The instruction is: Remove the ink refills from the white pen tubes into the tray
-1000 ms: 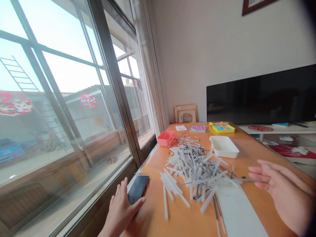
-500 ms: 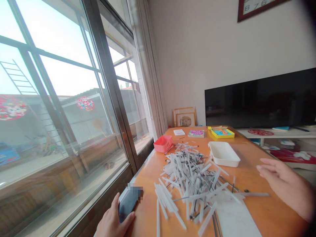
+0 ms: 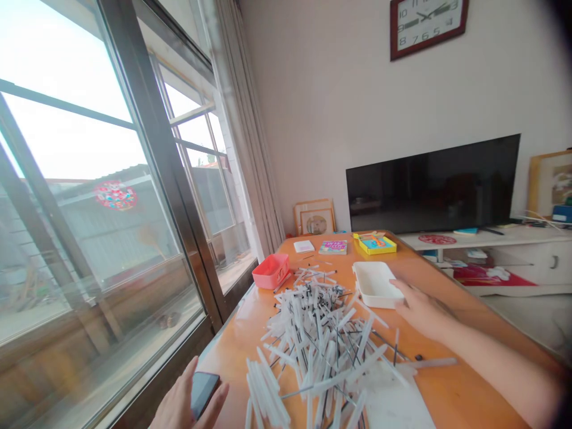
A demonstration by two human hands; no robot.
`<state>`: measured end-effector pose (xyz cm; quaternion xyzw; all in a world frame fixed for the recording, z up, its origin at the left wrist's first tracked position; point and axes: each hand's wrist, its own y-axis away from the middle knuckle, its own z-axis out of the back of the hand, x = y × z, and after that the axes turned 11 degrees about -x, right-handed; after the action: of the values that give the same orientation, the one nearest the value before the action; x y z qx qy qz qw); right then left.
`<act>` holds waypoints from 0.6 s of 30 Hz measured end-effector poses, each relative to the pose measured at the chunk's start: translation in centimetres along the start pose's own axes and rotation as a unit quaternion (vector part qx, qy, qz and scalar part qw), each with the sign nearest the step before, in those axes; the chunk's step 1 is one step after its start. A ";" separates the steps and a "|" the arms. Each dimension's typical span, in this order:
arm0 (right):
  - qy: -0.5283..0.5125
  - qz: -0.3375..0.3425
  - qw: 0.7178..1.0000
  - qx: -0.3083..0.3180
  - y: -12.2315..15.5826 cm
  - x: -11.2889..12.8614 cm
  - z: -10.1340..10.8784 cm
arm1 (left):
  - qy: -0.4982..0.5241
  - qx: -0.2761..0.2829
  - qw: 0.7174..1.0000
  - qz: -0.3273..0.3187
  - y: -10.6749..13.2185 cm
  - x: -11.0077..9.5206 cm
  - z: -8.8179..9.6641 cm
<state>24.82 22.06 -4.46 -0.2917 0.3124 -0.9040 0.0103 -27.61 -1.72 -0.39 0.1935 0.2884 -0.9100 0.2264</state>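
My left hand (image 3: pixel 190 399) is at the near left edge of the table, thumb and fingers on either side of a dark phone (image 3: pixel 204 390). Stretched over the right side, my right hand (image 3: pixel 417 304) meets the near right corner of a white plastic container (image 3: pixel 373 286), its fingers extended at the rim and the thumb lower. No grip on the container is visible. Between my hands spreads a large heap of pens and translucent white pen tubes (image 3: pixel 313 339), mixed with thin dark refills and small black caps. Several tubes lie side by side at the heap's near left.
A pink basket (image 3: pixel 270 274) stands left of the heap. Farther back lie a white pad (image 3: pixel 304 246), a colourful booklet (image 3: pixel 333 248) and a yellow box (image 3: pixel 375 245). A white sheet (image 3: pixel 397 399) lies under the near right tubes. Windows border the left side.
My right hand has moved inward from the table's right side to the white container. My left hand stays by the phone. The camera view has turned right and tilted up slightly.
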 end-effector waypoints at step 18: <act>0.042 0.085 0.993 0.069 2.0 -1.9 3.1 | 0.128 0.170 0.977 0.009 -2.4 -7.7 -10.1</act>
<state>27.75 19.11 -4.67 -0.2240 0.2727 -0.9309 0.0940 -20.30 8.54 -3.29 0.3463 0.1542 -0.9115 0.1596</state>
